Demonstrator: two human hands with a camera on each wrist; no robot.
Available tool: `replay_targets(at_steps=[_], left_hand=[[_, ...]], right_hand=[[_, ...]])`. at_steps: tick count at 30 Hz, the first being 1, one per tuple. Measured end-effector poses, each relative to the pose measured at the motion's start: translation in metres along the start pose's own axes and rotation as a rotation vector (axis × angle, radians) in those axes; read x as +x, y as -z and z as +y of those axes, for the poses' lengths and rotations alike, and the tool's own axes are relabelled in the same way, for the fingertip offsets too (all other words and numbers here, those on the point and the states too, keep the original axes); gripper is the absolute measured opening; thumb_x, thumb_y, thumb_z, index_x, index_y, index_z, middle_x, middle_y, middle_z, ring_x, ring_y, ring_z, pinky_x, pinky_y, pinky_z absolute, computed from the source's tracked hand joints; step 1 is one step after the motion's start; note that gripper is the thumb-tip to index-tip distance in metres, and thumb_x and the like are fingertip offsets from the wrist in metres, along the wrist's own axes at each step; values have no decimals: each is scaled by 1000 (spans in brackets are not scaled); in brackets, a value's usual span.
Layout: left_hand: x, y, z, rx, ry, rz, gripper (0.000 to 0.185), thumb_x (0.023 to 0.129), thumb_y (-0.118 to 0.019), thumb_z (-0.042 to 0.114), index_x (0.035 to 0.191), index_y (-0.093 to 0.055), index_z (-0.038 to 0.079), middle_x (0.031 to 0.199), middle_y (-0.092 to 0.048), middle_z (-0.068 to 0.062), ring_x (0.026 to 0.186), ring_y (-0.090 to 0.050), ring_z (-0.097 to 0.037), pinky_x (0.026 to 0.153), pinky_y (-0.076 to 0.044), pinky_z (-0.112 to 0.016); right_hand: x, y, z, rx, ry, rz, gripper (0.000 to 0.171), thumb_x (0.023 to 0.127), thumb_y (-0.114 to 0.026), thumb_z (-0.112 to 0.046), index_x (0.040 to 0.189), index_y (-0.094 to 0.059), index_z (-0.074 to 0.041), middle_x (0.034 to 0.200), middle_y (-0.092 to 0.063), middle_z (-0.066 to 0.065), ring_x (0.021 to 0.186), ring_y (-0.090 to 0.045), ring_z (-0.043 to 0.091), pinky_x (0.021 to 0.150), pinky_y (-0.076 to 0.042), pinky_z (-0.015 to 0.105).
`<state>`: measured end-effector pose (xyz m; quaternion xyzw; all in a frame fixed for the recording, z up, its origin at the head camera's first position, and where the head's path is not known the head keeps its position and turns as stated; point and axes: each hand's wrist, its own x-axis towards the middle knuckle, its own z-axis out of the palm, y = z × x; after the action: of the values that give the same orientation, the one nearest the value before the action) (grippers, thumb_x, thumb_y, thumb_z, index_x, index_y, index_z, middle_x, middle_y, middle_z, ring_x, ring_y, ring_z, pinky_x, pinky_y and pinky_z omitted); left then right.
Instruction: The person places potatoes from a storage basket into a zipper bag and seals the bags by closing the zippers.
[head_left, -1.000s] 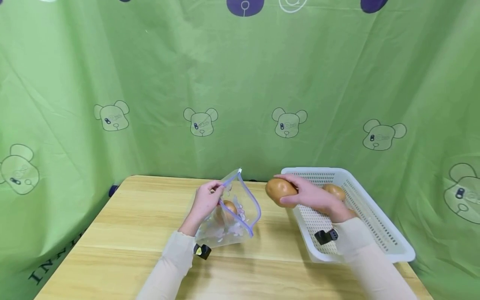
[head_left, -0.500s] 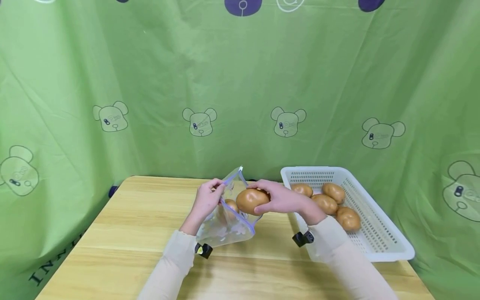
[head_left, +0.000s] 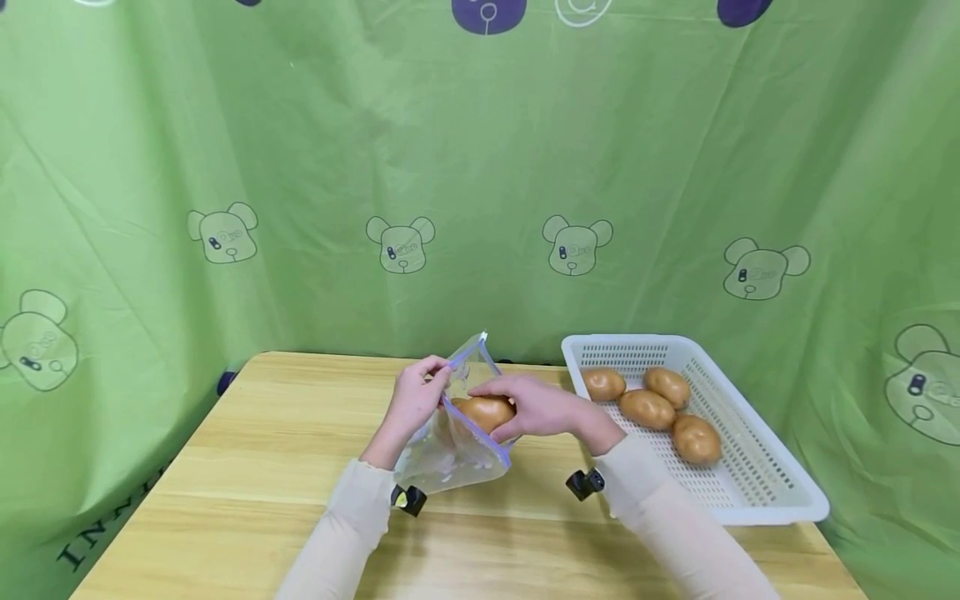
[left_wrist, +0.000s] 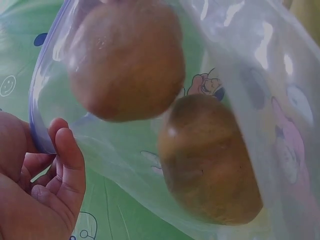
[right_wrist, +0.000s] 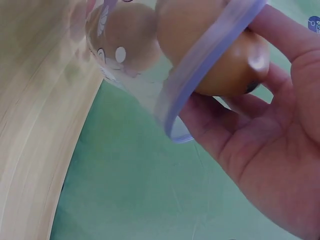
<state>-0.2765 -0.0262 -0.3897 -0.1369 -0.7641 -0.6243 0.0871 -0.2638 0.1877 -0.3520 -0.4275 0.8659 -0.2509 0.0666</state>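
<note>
My left hand (head_left: 411, 398) pinches the edge of a clear zip bag (head_left: 450, 467) with a purple zip strip, its mouth spread toward the right. My right hand (head_left: 551, 407) grips a smooth brown potato (head_left: 487, 412) that sits partly inside the mouth. In the right wrist view, the purple strip (right_wrist: 200, 70) crosses in front of this potato, and the fingers (right_wrist: 212, 122) reach in at the rim. A second potato (left_wrist: 210, 165) lies deeper in the bag, seen through the plastic in the left wrist view, close to the held one.
On the right of the wooden table (head_left: 225, 475) stands a white perforated basket (head_left: 757, 514). Several potatoes (head_left: 647, 409) lie in it, grouped toward its back left. A green printed curtain (head_left: 480, 167) hangs right behind the table.
My right hand has carried the potato left from above the basket to the bag and pushed it into the mouth. The left hand has stayed in place on the bag.
</note>
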Motion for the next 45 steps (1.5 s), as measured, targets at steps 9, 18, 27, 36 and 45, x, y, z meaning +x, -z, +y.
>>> replay_targets(at_steps=[9, 18, 27, 36, 45], left_hand=[[3, 0, 2, 3, 17, 4, 14, 95, -54, 8, 96, -66, 0, 74, -54, -7, 51, -50, -12, 46, -49, -24], [4, 0, 2, 5, 24, 11, 14, 94, -54, 7, 96, -66, 0, 71, -54, -6, 52, -50, -12, 46, -49, -25], [3, 0, 5, 10, 0, 30, 14, 94, -52, 4, 96, -64, -2, 67, -52, -6, 50, -49, -12, 46, -48, -24], [5, -1, 3, -18, -9, 39, 13, 94, -52, 4, 94, -63, -3, 67, -52, -6, 50, -48, -12, 45, -47, -23], [5, 0, 4, -22, -10, 56, 14, 95, -52, 5, 95, -63, -4, 68, -52, -5, 52, -48, -11, 47, -47, -22]], right_hand=[[3, -3, 1, 2, -59, -64, 66, 78, -73, -14, 137, -47, -2, 130, -53, 8, 97, -55, 16, 81, -48, 29], [3, -6, 4, 33, -94, -49, 61, 75, -78, -22, 126, -51, -1, 114, -59, 7, 93, -58, 18, 76, -50, 29], [2, -4, 3, 47, -88, -84, 61, 77, -72, -11, 132, -48, 2, 117, -58, 9, 92, -58, 15, 74, -51, 26], [4, -4, 3, 97, -81, -99, 55, 81, -71, -9, 130, -50, 3, 118, -58, 10, 100, -58, 19, 79, -52, 24], [7, -7, 6, -37, -55, -76, 53, 82, -74, -15, 129, -54, 0, 122, -58, 8, 92, -58, 14, 69, -52, 21]])
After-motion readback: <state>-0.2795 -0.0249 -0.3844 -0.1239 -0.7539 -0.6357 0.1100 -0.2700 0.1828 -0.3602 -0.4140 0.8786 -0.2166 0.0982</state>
